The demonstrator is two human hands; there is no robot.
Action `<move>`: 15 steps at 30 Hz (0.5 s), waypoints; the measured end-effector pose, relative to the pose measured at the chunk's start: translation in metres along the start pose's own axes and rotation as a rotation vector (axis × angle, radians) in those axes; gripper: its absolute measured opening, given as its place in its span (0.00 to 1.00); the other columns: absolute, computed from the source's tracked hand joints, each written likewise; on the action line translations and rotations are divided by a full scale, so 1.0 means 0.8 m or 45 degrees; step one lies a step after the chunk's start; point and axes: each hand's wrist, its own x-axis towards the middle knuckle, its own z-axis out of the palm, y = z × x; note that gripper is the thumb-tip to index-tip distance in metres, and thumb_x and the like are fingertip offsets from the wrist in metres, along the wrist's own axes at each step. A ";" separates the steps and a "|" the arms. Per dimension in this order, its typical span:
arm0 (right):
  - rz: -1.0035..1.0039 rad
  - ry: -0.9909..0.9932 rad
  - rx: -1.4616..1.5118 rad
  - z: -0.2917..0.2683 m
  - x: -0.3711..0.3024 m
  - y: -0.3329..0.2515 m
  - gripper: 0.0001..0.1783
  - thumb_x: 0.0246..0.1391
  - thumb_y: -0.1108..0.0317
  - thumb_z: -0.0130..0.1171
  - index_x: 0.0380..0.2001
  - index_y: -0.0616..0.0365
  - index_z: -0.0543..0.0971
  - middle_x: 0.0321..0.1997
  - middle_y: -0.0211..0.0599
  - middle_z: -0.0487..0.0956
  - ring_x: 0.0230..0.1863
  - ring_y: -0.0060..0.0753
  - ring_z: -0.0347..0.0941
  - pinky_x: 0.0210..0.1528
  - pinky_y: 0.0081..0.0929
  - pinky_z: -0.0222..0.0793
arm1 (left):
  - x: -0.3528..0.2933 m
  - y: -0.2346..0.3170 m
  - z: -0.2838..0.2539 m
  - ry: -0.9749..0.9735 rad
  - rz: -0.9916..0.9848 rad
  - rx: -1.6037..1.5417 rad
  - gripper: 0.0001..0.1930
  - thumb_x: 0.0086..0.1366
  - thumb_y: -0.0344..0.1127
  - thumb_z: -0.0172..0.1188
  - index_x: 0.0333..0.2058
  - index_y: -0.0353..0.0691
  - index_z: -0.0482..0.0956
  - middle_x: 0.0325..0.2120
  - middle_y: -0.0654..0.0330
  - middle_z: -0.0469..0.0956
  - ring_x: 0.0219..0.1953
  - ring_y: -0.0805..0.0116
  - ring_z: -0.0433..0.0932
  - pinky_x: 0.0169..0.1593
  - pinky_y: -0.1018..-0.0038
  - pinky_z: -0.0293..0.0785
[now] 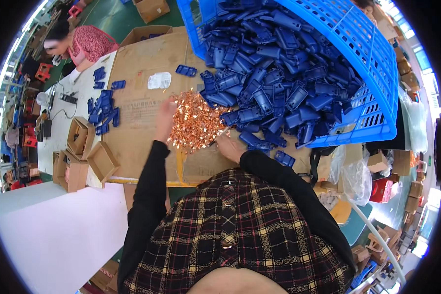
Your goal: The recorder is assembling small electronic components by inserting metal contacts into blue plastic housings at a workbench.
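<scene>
A heap of small shiny copper-coloured metal pieces [196, 120] lies on the cardboard-covered table in front of me. My left hand [166, 120] is at the heap's left edge, its fingers blurred. At the heap's lower right edge is my right hand [229, 148], its fingers closed together. Something thin and pale shows at its fingertips, too small to name. Right behind that hand, many dark blue plastic housings [262, 98] spill from a tipped bright blue crate [372, 63] onto the cardboard.
A smaller group of blue housings [103, 108] lies at the left, near several small open cardboard boxes [78, 137]. A white paper label [159, 80] is on the cardboard. Across the table at the far left sits another person [90, 46] in a red patterned top.
</scene>
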 end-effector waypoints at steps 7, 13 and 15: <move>-0.182 0.195 -0.059 0.017 -0.022 0.039 0.11 0.45 0.74 0.44 0.35 0.65 0.67 0.31 0.56 0.71 0.30 0.54 0.71 0.29 0.42 0.67 | -0.052 0.077 0.178 -0.610 0.440 0.685 0.20 0.48 0.40 0.62 0.40 0.38 0.72 0.37 0.52 0.74 0.41 0.54 0.72 0.44 0.64 0.67; -0.084 0.203 0.249 0.006 -0.032 0.057 0.07 0.43 0.74 0.45 0.29 0.61 0.70 0.28 0.49 0.72 0.33 0.52 0.70 0.32 0.41 0.65 | -0.064 0.054 0.205 -0.754 0.585 1.119 0.21 0.44 0.35 0.62 0.39 0.39 0.70 0.39 0.53 0.71 0.44 0.54 0.69 0.45 0.61 0.65; -0.037 0.197 0.322 0.002 -0.033 0.054 0.06 0.43 0.75 0.45 0.28 0.60 0.70 0.28 0.48 0.72 0.34 0.52 0.69 0.34 0.42 0.64 | -0.062 0.041 0.199 -0.769 0.565 0.966 0.21 0.44 0.34 0.60 0.40 0.38 0.70 0.39 0.51 0.72 0.43 0.53 0.70 0.44 0.60 0.66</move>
